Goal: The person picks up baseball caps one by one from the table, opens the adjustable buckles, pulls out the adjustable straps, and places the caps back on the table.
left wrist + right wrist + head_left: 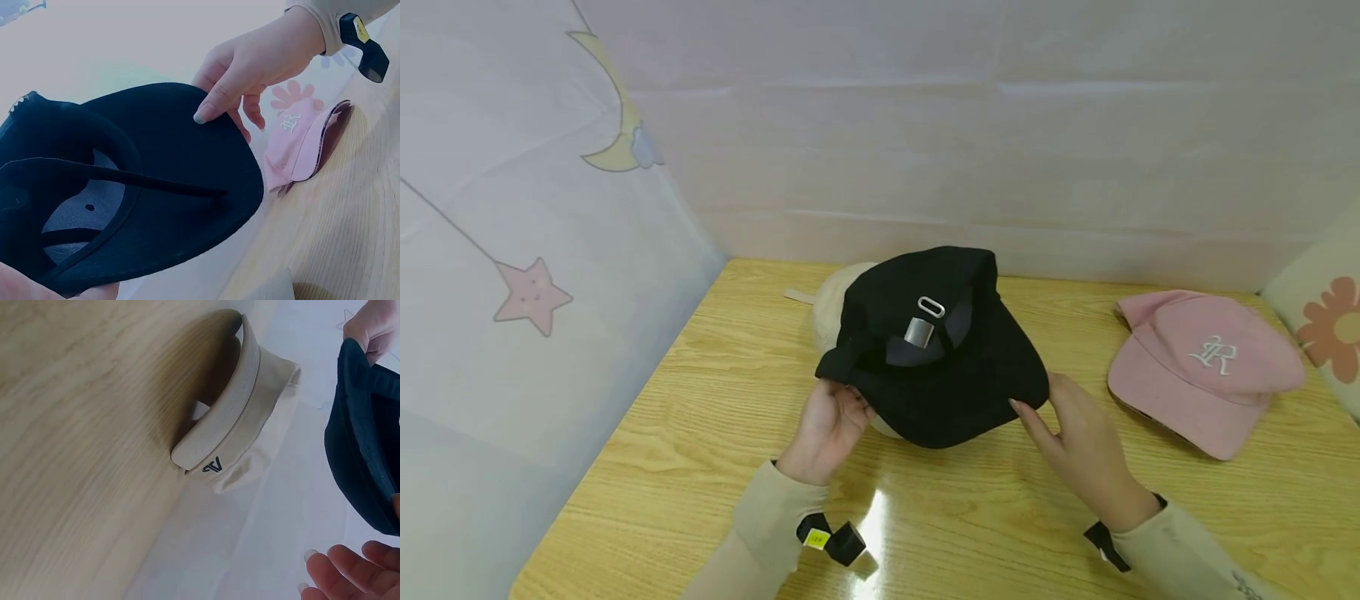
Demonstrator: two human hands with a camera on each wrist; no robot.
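Note:
A black cap point(955, 408) is held up over the table, its hollow inside and the underside of its brim facing the head camera. My left hand point(827, 429) grips its edge on the left. On the other side, my right hand point(1086, 450) pinches the brim's edge, with the thumb point(209, 112) lying on the brim in the left wrist view. A metal buckle point(919, 332) shows on the strap. Partly hidden behind the black cap is a cream cap point(830, 312); the right wrist view shows it resting on the table with a dark emblem point(212, 465).
To the right, a pink cap point(1217, 358) with a white letter lies on the wooden table point(692, 417). Pale hangings point(865, 150) with printed moon, star and flower shapes enclose the table's back and sides.

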